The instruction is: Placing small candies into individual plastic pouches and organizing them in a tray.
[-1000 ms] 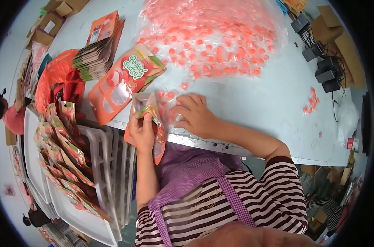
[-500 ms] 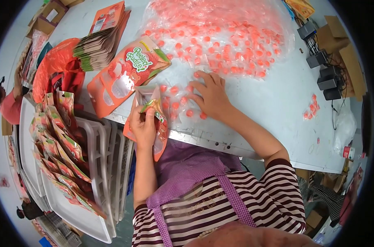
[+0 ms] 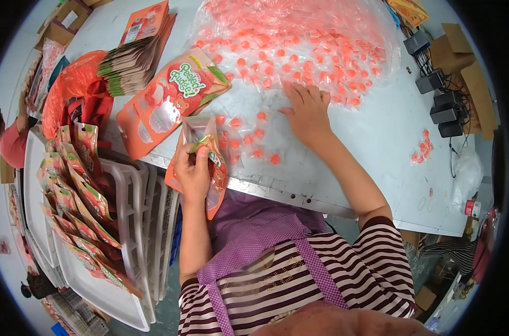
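Note:
My left hand is closed on an orange candy pouch at the table's near edge. Its top gapes, showing the silvery inside. My right hand has its fingers spread, their tips at the near edge of a big heap of clear-wrapped pink-orange candies. Nothing shows in that hand, though its palm is turned down and hidden. Between my hands lie several loose wrapped candies. Flat orange pouches rest just beyond the held one.
A fanned stack of pouches lies far left, beside a red plastic bag. At the left, filled pouches stand in stacked white trays. Black power adapters and a small candy cluster are at right. Another person is far left.
My right hand has moved away and to the right, from the loose candies to the edge of the heap. The left hand keeps the pouch in almost the same place.

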`<state>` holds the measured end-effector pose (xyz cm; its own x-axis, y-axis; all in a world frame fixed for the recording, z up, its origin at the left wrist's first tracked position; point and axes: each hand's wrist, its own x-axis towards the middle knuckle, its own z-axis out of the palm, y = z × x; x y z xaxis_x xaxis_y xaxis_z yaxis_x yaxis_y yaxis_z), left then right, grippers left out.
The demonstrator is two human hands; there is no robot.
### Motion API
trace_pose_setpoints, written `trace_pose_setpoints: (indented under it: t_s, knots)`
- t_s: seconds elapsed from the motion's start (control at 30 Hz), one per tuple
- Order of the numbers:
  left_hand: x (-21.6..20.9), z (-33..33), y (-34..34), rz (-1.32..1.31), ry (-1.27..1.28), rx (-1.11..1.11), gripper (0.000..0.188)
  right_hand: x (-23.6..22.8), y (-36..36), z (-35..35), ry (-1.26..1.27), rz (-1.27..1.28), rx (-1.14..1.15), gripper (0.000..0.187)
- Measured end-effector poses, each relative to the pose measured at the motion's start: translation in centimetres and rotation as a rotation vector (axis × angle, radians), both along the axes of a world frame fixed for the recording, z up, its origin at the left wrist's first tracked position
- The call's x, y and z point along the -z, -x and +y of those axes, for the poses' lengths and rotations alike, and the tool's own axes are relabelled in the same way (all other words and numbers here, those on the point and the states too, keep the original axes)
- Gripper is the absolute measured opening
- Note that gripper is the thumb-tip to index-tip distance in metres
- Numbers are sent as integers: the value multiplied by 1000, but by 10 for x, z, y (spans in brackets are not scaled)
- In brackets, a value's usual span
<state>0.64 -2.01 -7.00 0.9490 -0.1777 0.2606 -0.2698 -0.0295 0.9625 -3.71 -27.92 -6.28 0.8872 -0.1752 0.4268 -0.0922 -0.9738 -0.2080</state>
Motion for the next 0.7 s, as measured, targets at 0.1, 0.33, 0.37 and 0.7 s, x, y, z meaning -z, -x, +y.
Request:
trace_pose_setpoints:
  t_s: [0.1, 0.33, 0.37, 0.7]
  knots:
    - [2, 0, 1, 11, 19, -25, 12, -7, 1, -10, -39, 80, -29, 32]
    - [4, 4, -1, 36, -18, -17, 15, -12, 26, -1, 48, 174, -161, 32]
    - [5, 5, -1, 38, -17, -17, 15, -12, 29, 3, 112, 127, -160, 33]
    - [10, 7, -2, 33, -56, -34, 15, -7, 53, 12, -81, 21, -327, 34]
